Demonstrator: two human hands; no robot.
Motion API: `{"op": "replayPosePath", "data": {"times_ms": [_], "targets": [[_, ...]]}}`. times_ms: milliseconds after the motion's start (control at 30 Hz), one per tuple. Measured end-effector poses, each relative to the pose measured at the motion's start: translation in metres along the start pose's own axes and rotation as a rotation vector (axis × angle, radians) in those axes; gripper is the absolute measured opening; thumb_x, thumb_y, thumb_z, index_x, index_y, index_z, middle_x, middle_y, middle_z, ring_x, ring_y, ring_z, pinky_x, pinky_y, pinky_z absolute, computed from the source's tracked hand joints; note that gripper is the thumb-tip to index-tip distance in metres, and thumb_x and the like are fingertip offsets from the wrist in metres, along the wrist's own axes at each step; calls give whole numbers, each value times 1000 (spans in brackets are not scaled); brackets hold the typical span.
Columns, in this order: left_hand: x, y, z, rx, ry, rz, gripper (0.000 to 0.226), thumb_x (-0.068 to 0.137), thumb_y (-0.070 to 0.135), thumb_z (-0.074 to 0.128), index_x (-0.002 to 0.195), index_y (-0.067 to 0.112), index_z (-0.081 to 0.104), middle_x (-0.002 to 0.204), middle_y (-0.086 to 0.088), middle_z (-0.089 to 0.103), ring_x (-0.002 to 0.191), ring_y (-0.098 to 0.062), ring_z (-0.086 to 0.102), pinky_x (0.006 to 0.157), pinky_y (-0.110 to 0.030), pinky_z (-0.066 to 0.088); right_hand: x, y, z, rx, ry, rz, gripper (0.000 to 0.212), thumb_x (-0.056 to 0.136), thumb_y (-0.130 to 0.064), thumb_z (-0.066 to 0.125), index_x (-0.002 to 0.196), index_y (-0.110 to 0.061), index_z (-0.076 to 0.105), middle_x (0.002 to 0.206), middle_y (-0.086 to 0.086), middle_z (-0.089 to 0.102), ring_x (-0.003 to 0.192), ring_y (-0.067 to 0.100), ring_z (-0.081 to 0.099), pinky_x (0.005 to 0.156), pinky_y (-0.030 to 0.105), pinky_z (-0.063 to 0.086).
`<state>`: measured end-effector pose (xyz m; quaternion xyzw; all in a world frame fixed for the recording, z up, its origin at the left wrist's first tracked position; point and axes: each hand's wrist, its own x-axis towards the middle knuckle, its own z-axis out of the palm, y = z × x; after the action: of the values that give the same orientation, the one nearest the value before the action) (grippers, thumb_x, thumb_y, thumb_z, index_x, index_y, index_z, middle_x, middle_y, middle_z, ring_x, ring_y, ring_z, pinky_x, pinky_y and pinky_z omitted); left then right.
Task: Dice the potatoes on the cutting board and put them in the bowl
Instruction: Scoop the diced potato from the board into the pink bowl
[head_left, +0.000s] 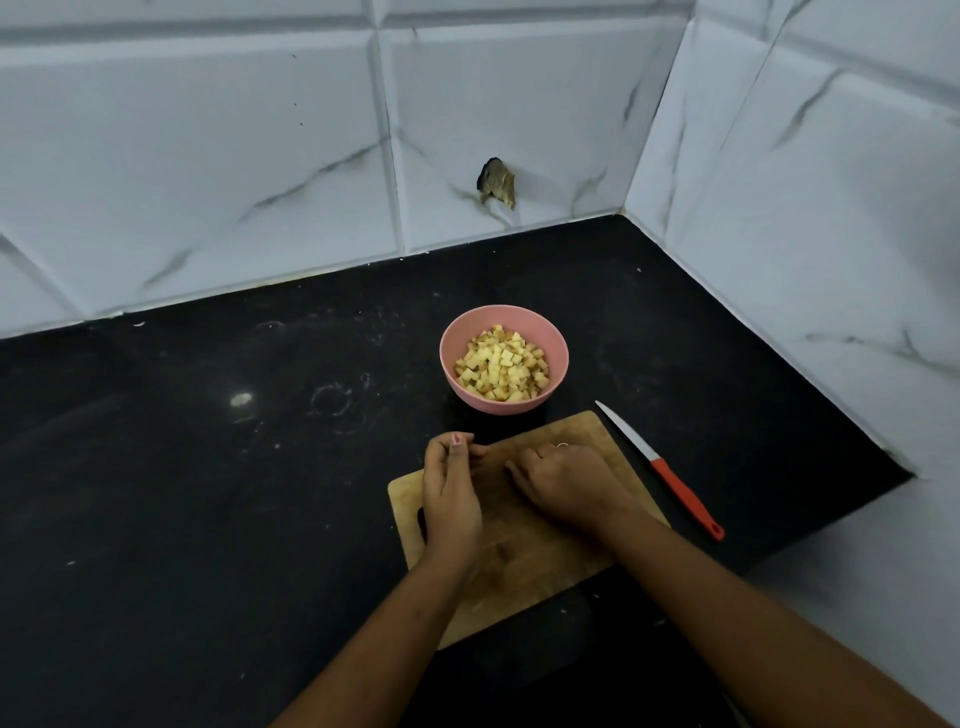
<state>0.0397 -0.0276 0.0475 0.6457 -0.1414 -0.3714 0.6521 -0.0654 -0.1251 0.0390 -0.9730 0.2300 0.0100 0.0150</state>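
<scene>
Potato dice (503, 368) lie in bowl (451, 340), knife (670, 478) beside board (524, 566).

Both bare forearms (395, 623) reach in from the near edge and converge; left hand (451, 493) edge-up, fingers curled toward thumb; right hand (566, 483) just right of it, palm down, knuckles up, fingers curled under, the two apart; whether either holds anything is hidden.

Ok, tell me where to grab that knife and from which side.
Take the knife by its red handle, coming from the right with the right hand. It lies flat on the counter right of the cutting board, handle toward the person, blade pointing away toward the bowl, so that end is closer and safe.
</scene>
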Motion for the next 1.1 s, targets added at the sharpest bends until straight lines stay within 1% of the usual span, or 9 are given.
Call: {"op": "replayPosePath", "data": {"times_ms": [67, 200, 300, 367, 467, 600, 833, 967, 1100], "targets": [[1, 3, 0, -14, 22, 2, 21, 103, 26, 35, 99, 23, 56, 90, 1, 64, 87, -10, 60, 71, -19, 44, 3, 0, -6, 94, -39, 91, 40, 105, -34, 28, 102, -16, 63, 92, 1, 67, 78, 14, 62, 73, 28, 50], [2, 13, 1, -91, 63, -8, 22, 103, 23, 36, 96, 20, 56, 88, 1, 62, 83, -10, 59, 69, -18, 46, 13, -2, -29, 827, 141, 538, 33, 100, -28, 48, 70, -19, 57, 61, -5, 53, 51, 2, 47, 52, 17, 37], [8, 21, 2, -142, 70, 24, 22, 103, 20, 36, 94, 19, 57, 86, 0, 62, 82, -11, 59, 74, -21, 48, 31, 2, -58, 1397, 333, 800, 27, 99, -30, 51, 78, -13, 57, 62, -2, 50, 50, 6, 45, 43, 19, 34], [12, 28, 5, -159, 55, 63, 22, 103, 19, 36, 93, 18, 56, 85, -1, 62, 80, -9, 58, 75, -22, 48, 50, 10, -77, 1536, 405, 917, 23, 98, -33, 51, 86, -14, 54, 73, 1, 56, 59, 11, 53, 46, 19, 39], [19, 40, 11, -188, 27, 76, 22, 103, 20, 36, 95, 15, 55, 84, 0, 61, 76, -8, 57, 73, -21, 48, 79, 24, -87, 1318, 540, 834, 33, 99, -33, 50, 71, -14, 52, 65, 0, 51, 55, 11, 49, 47, 22, 40], [25, 46, 14, -204, 12, 56, 22, 103, 22, 36, 93, 18, 55, 83, 0, 59, 78, -11, 55, 75, -25, 47, 101, 31, -75, 677, 147, 571, 28, 95, -33, 56, 79, -11, 63, 74, 1, 59, 72, 14, 60, 62, 24, 45], [30, 40, 11, -170, 44, 3, 21, 103, 21, 38, 94, 14, 56, 83, 1, 62, 75, -10, 56, 72, -27, 47, 103, 29, -76, 746, 551, 575, 22, 94, -31, 61, 84, -13, 68, 70, -4, 64, 65, 5, 60, 64, 22, 47], [29, 33, 7, 48, -27, 77, 13, 100, 17, 46, 96, 19, 58, 93, -1, 63, 82, -12, 57, 76, -29, 49, 97, 30, -79, 786, 433, 590, 17, 88, -30, 68, 87, -13, 68, 75, -7, 60, 68, 1, 55, 60, 17, 42], [25, 20, -3, 447, -180, 243, 13, 95, 10, 53, 100, 21, 56, 98, 3, 60, 88, -7, 57, 73, -16, 48, 58, 16, -83, 908, 368, 540, 11, 86, -21, 70, 95, -16, 69, 94, -4, 66, 89, 6, 61, 77, 21, 52]]}}
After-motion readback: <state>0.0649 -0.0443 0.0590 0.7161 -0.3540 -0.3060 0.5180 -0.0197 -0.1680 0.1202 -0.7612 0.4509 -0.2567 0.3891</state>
